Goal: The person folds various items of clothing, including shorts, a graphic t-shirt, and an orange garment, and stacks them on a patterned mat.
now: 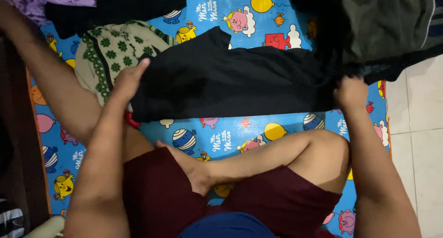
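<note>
Fingers (138, 67) of our left hand (129, 78) lie flat and spread on the left end of the black garment (230, 83), pressing it down rather than pinching it. Our right hand (351, 94) is curled shut on the garment's right end, cloth bunched inside the fist, though the dark fabric there makes it hard for us to tell how much is gathered.

Between our two sets of fingers the black garment stretches across the blue cartoon-printed mat (240, 136), just beyond our crossed legs in maroon shorts (161, 196). Past our left fingertips, touching the garment's edge, sits a cream cloth with green floral print (115, 48); farther beyond lie a purple cloth (41, 0) and more dark clothing. Beyond our right knuckles a dark grey-green garment (387, 21) overlaps the black one. Below our left wrist a small red thing (131, 120) peeks out from under the cloth; we cannot identify it. White floor tiles (424, 127) lie outside our right hand.

We judge the garment light, soft and limp: it will sag and wrinkle wherever unsupported, and it slides easily on the smooth mat. Corners and hems at either end give the surest hold.
</note>
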